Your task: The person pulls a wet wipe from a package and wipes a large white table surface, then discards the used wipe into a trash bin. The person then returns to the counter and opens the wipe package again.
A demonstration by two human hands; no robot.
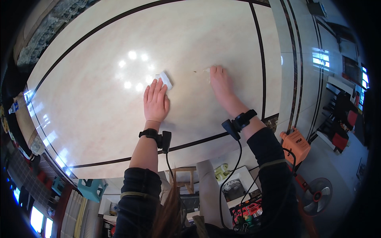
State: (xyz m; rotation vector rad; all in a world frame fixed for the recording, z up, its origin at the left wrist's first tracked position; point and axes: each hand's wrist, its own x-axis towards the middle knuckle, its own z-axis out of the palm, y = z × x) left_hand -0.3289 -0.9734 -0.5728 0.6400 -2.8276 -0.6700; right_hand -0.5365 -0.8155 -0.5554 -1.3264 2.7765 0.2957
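Note:
My left hand (156, 99) lies palm down on a glossy cream tabletop (184, 125), its fingers stretched forward. The fingertips rest at a small white object (166, 80), perhaps folded tissue or a block. To the right, my right hand (221, 81) is on the tabletop with its fingers curled down. A thin whitish scrap (207, 70) shows beside those fingertips; whether they pinch it is hidden. Between the hands lies a tiny brown bit (195, 71). Each wrist wears a black strap with a cabled device.
Dark inlaid stripes (263, 74) border the tabletop. An orange plastic container (295, 143) and an electric fan (317, 196) stand at the right. A teal stool (92, 189) is at lower left. Black cables (221, 190) hang from both wrists.

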